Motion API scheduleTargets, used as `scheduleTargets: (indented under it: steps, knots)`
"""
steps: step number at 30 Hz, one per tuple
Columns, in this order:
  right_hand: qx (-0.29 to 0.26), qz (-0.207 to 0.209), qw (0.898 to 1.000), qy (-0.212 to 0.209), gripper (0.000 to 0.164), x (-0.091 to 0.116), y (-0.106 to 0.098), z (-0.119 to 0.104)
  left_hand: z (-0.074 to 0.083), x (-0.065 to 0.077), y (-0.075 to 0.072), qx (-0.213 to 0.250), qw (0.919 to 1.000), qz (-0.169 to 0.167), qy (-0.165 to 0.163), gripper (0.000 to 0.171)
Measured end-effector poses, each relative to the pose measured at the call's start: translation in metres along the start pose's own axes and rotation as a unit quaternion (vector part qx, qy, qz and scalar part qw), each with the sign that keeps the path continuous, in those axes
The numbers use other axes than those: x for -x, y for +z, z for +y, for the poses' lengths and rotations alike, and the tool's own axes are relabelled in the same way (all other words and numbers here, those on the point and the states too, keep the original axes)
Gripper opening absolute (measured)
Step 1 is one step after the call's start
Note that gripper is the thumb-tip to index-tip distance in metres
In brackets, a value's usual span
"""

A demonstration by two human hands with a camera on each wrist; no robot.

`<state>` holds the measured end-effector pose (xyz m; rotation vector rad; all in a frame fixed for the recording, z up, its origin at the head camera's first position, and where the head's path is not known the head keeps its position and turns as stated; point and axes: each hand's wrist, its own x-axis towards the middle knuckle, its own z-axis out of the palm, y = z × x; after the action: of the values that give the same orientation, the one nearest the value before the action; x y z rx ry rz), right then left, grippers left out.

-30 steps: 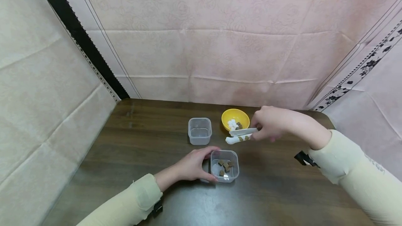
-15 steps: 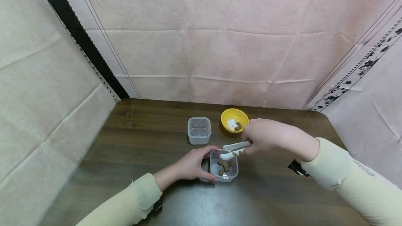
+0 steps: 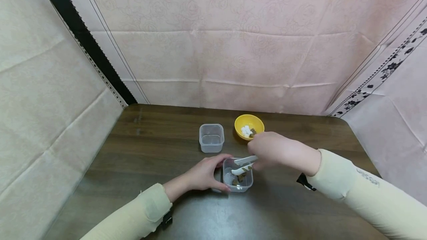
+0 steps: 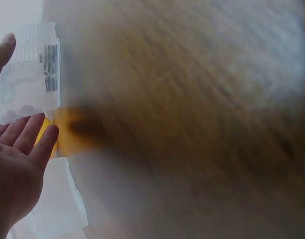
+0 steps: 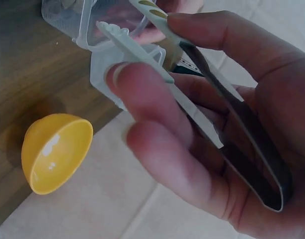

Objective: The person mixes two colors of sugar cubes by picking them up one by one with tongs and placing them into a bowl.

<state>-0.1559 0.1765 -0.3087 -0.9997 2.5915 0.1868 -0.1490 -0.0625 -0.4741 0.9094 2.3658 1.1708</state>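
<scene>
My left hand (image 3: pixel 207 175) holds the left side of a clear plastic container (image 3: pixel 238 189), thumb at its near corner and fingers at the far one. Several brown cubes (image 3: pixel 235 182) lie inside, partly covered by the tongs. In my right hand (image 3: pixel 278 147) is a pair of small tongs (image 3: pixel 245 160) with white ends, which reach over the container with a gap between them. The right wrist view shows the tongs' dark metal bend (image 5: pixel 276 196) against the palm. Whether the tips touch a cube cannot be made out.
A yellow bowl (image 3: pixel 250 120) with white pieces (image 3: pixel 246 131) and brown cubes (image 3: pixel 253 132) stands behind my right hand. A second clear container (image 3: pixel 211 148) sits behind my left hand. Patterned cloth (image 3: pixel 213 58) hangs along the back of the wooden table (image 3: pixel 140 151).
My right hand has carried the tongs from beside the yellow bowl leftward and nearer, over the clear container. The left hand and the container have stayed nearly in place.
</scene>
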Motion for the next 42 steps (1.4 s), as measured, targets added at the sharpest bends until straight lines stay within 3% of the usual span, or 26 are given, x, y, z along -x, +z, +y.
scheduleTargets:
  steps: [18,28,42]
  knots:
    - [0.100,0.010,0.995,0.014,0.025,-0.016,0.020,-0.020,0.000,-0.001,0.000,-0.001,1.0000,-0.003,0.002,0.090]
    - [0.104,0.020,0.994,0.013,0.025,-0.018,0.027,-0.022,-0.002,-0.001,0.001,-0.003,1.0000,-0.003,0.007,0.090]
    - [0.062,0.006,0.998,0.020,0.025,-0.023,0.035,-0.015,0.001,0.001,0.000,0.001,1.0000,-0.002,-0.008,0.093]
